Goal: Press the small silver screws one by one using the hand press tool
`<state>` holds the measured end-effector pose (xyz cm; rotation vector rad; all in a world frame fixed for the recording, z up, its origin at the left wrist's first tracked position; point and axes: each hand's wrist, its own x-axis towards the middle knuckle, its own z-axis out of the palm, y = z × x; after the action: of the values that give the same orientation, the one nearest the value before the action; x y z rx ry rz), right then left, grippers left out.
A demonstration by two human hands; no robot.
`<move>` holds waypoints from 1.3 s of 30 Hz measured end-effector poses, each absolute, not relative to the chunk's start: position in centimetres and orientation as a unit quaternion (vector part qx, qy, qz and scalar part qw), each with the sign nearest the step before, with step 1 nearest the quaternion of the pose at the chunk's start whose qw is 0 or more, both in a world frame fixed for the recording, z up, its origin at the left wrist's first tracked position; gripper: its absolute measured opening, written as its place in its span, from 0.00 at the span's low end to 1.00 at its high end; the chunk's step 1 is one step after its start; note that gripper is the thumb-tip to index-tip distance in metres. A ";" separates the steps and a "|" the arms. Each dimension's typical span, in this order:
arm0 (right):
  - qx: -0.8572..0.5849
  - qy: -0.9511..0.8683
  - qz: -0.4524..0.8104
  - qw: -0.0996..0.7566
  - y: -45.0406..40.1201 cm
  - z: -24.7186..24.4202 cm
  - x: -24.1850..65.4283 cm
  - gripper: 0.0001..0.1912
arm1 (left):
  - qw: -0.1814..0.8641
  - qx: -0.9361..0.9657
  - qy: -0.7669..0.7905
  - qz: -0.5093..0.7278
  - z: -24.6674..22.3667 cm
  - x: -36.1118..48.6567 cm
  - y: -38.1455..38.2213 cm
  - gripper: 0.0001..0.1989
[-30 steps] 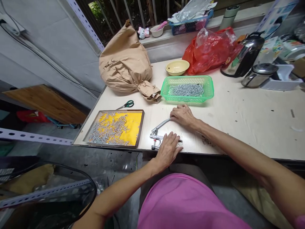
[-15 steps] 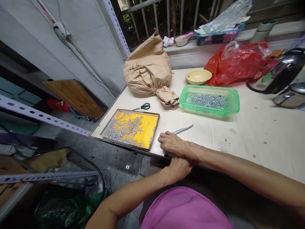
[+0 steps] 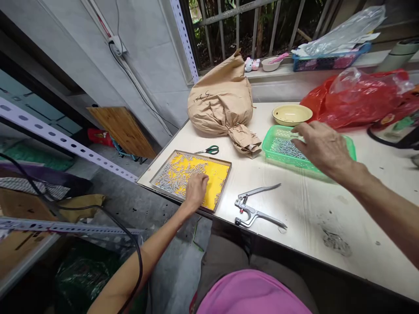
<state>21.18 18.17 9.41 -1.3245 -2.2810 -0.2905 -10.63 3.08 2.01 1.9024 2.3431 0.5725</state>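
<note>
My left hand [image 3: 195,190] is over a shallow tray [image 3: 218,173] with a yellow bottom, its fingers curled down among small silvery metal pins [image 3: 170,176]. What its fingertips pinch, if anything, is hidden. My right hand [image 3: 324,146] hovers above a green plastic basket [image 3: 290,162], thumb and forefinger apart. Inside the basket lies a heap of similar metal pieces [image 3: 284,147]. Between the hands, near the table's front edge, hand pliers [image 3: 264,216] with grey handles and a spring lie spread, touched by neither hand.
Green-handled scissors [image 3: 212,150] lie behind the tray. A tied brown paper sack [image 3: 219,104] stands at the back, near a cream oval bowl [image 3: 293,114] and a red plastic bag [image 3: 347,104]. The table edge runs close to my lap.
My hands were together at the table edge over the pliers. They have parted: the left went to the tray, the right to the basket, and the pliers now lie free on the table.
</note>
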 end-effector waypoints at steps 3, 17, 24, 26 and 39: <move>-0.472 -0.847 -0.095 0.226 18.1 7.7 22.6 0.17 | 0.032 0.624 0.771 0.126 1.2 -13.4 3.6 0.10; -0.362 -0.907 0.156 0.150 5.9 0.3 21.7 0.14 | 0.146 0.672 0.708 0.161 2.6 -10.8 3.9 0.03; -0.375 -0.904 0.178 0.103 3.7 -0.7 21.4 0.11 | 0.424 0.537 0.707 0.179 2.9 -3.5 2.1 0.05; -0.384 -0.902 0.171 0.101 3.5 -0.7 21.5 0.10 | 0.391 0.568 0.708 0.152 2.7 -2.8 2.0 0.06; -0.415 -0.890 0.166 0.093 2.7 -0.6 21.9 0.08 | 0.629 0.273 0.707 0.173 1.9 -2.1 1.6 0.20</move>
<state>21.91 2.72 -0.61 -1.2328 -2.6412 0.4917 -2.06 1.64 1.93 0.6257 1.6208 0.3964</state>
